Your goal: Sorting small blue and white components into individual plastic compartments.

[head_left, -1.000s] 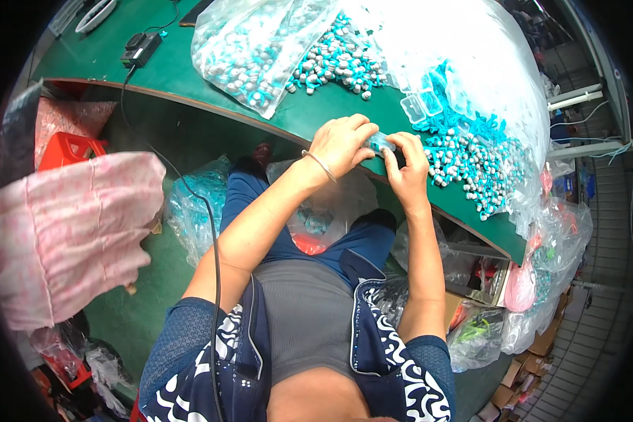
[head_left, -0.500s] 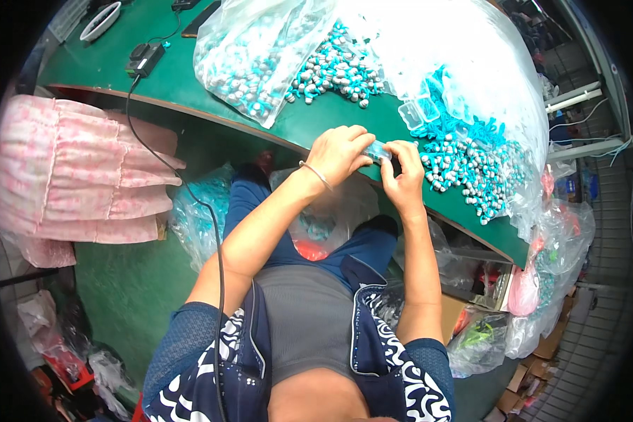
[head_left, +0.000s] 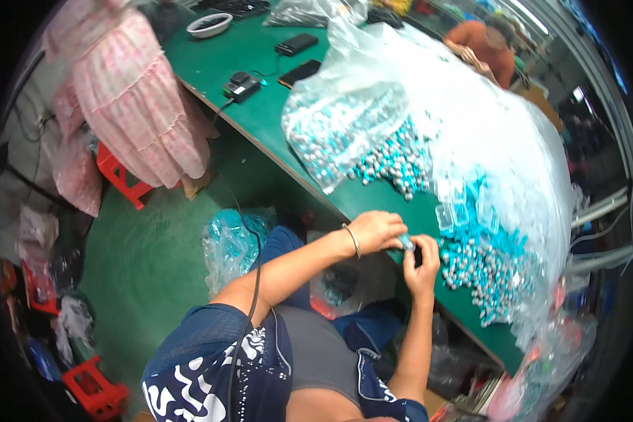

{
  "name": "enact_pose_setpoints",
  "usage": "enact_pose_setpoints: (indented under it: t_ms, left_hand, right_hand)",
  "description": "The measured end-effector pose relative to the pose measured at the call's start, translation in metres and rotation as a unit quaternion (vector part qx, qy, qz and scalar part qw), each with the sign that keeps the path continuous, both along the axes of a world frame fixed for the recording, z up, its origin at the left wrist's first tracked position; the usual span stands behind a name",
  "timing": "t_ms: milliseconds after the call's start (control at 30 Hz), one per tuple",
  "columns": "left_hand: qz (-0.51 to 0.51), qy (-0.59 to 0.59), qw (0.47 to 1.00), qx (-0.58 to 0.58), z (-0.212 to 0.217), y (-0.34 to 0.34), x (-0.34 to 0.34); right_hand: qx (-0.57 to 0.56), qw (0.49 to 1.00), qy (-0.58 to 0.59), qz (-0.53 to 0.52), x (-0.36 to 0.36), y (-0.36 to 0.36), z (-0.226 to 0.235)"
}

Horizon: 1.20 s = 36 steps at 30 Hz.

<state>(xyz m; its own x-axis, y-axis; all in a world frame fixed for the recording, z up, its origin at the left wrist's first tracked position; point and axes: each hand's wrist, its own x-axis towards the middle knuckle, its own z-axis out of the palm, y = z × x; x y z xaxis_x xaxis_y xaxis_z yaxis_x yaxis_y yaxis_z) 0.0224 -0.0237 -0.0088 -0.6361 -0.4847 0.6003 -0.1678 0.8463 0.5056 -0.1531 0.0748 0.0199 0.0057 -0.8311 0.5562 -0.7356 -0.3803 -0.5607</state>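
Small teal piece (head_left: 406, 243) sits pinched between both hands at the near edge of the green surface (head_left: 260, 112). The left hand (head_left: 377, 231), with a thin bangle (head_left: 351, 240) at its wrist, curls its fingers closed around the piece from the left; the right hand (head_left: 423, 259) meets it from below and the right, fingertips closed on the same piece. What kind of part it is, is too small to tell.

Just beyond the right hand lies a heap of silver and teal beads-like parts (head_left: 485, 267), spread loosely on the surface and touching a few clear little cases (head_left: 457, 211). Farther out, a second pile of the same parts (head_left: 394, 165) spills from a clear plastic bag (head_left: 341, 126), and a large crumpled sheet of clear plastic (head_left: 499, 133) covers much of the surface behind, hiding what lies under it.

Toward the far left end of the surface rest a black phone (head_left: 299, 72), another flat black device (head_left: 296, 44), a small black charger-like box (head_left: 241, 86) with a cable, and a white bowl (head_left: 209, 25). A pink frilled garment (head_left: 130, 98) hangs beside the surface's edge above a red stool (head_left: 123, 179). Under the surface, beside the person's knees, sits a bag of teal parts (head_left: 232, 239) on the green floor. Another person in an orange top (head_left: 482, 46) works at the far side.
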Motion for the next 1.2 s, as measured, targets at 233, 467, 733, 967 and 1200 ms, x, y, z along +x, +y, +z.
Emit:
enact_pose_setpoints:
  t_ms: [233,467,733,967,1200]
  left_hand:
    - [0.002,-0.034,0.999,-0.007,0.008,0.004,-0.004]
    - [-0.054,0.010,0.997,0.060,-0.004,0.004,-0.008]
    - [-0.003,0.048,0.996,0.071,0.000,0.015,-0.013]
    - [0.000,0.035,0.996,0.086,-0.005,0.068,0.039]
    - [0.000,0.017,0.997,0.069,-0.001,0.074,0.042]
  right_hand:
    - [0.035,0.999,-0.020,-0.015,-0.004,0.004,-0.002]
    - [0.057,0.998,-0.036,0.008,-0.006,0.004,-0.003]
    - [0.040,0.995,-0.087,0.037,-0.014,0.000,-0.006]
    - [0.093,0.964,-0.249,0.024,-0.012,0.000,-0.004]
    - [0.076,0.991,-0.096,0.059,-0.014,0.002,-0.001]
